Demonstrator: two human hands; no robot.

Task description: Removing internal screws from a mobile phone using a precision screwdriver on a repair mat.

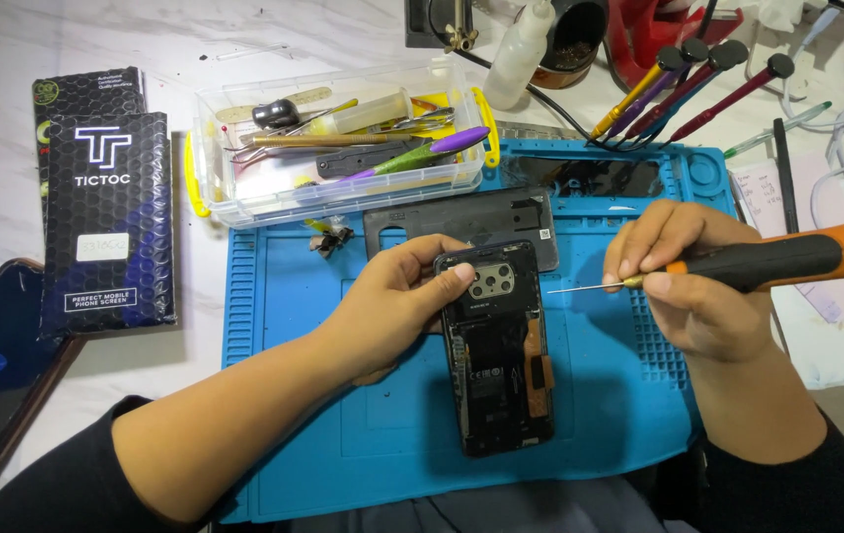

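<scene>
Opened phone (pixel 497 350) on blue mat (pixel 383 434), back cover (pixel 461 222) already off; left hand (pixel 392 306) clasps its edge, right hand (pixel 684 286) clamped on screwdriver (pixel 767 262); inner screws apparently remain.

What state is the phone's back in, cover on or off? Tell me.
Off. The phone lies with its insides bare, camera module and orange flex cable exposed; the dark back cover lies apart on the blue mat behind it.

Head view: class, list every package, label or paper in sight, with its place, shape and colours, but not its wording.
Front pouch: left of blue mat, flat black rectangle, white print.
Rear pouch: behind it, black, mostly hidden.
Sticker: on front pouch, small pale rectangle.
Papers: right edge, white sheets under the right hand's screwdriver.
</scene>
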